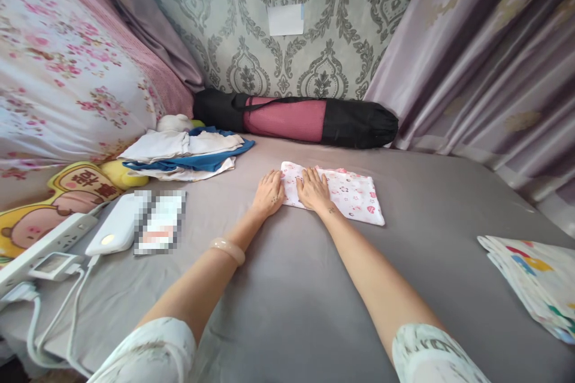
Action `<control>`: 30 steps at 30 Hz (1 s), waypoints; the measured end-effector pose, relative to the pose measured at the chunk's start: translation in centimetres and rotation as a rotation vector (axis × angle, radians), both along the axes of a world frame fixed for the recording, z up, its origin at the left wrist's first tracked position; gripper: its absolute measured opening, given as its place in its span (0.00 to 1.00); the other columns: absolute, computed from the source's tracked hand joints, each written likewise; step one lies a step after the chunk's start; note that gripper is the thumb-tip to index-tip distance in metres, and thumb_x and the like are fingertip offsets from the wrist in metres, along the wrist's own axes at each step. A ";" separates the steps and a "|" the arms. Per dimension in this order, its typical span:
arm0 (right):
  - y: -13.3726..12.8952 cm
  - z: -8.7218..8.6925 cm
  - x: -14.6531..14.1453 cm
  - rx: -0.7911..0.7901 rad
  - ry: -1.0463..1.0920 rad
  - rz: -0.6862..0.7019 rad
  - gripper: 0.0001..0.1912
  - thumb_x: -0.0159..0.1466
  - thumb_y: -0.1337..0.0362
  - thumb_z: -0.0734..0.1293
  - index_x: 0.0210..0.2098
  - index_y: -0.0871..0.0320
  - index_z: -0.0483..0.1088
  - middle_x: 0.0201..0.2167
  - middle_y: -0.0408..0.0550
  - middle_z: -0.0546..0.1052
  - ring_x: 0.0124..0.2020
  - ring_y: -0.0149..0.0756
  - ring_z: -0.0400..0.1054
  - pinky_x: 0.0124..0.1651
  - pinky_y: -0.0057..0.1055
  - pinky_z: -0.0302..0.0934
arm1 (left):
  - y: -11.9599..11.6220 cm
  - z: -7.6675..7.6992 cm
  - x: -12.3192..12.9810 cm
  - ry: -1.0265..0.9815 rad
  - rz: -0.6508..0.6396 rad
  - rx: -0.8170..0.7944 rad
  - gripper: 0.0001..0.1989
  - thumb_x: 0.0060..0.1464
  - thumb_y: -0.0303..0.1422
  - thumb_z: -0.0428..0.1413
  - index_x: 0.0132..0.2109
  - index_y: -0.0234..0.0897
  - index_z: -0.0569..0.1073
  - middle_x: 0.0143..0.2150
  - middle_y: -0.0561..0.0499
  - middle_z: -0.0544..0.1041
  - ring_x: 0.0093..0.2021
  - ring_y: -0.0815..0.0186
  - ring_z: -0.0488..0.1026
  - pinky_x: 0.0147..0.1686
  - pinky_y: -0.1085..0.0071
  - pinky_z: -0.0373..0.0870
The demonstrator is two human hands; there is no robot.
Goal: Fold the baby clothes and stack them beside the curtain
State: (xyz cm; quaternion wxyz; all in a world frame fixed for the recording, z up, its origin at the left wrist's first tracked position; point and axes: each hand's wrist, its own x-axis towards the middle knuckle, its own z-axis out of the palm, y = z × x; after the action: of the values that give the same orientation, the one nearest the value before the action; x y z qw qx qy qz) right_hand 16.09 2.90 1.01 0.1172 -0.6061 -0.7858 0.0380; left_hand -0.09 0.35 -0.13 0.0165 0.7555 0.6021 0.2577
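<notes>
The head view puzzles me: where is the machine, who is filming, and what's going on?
There's no robot here, just a person's two bare hands. The single picture comes from a camera worn on their head, looking forward and down. On the grey sheet lies a folded printed cloth. The right hand rests flat on it; the left hand is at its left edge. Neither grips anything. Folded clothes and a white power strip lie to the left, a black-and-pink bag behind, and another folded cloth to the right.
</notes>
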 end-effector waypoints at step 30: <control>0.5 1.8 -5.5 0.009 -0.047 0.161 0.30 0.70 0.61 0.47 0.68 0.69 0.52 0.71 0.57 0.48 0.71 0.45 0.36 0.69 0.50 0.28 | -0.4 0.8 0.0 -0.212 0.201 -0.007 0.24 0.67 0.38 0.33 0.60 0.34 0.63 0.62 0.38 0.68 0.66 0.57 0.60 0.63 0.53 0.55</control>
State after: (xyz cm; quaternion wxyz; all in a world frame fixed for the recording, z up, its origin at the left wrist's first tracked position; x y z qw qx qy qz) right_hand 10.62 3.39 2.84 0.0981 -0.5413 -0.8346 0.0294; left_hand -0.08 -0.02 0.65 0.0570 0.6599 0.6705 0.3343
